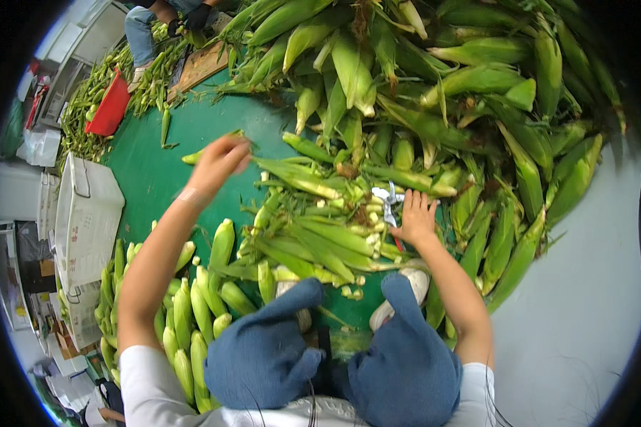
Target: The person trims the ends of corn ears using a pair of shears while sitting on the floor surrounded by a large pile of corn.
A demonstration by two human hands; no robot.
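My left hand [222,162] is raised over the green floor, its fingers curled and smeared by motion. Bits of green husk show at its edges; whether it grips them is unclear. On the right, my right hand [417,217] lies palm down with fingers spread, just beside silver pruning shears [387,200] with a bit of red on the handle. Beneath the shears is a heap of torn husks [320,238] with cut corn stalk ends [375,240] among it. Trimmed corn ears [192,306] still in green inner husk lie in a pile at my left.
A big mound of unhusked corn [470,92] rises ahead and to the right. At left stand a white crate [89,213] and a red basket [109,105] amid scattered husks. Another person's gloved hands [196,18] are at the top, near a wooden board [201,67].
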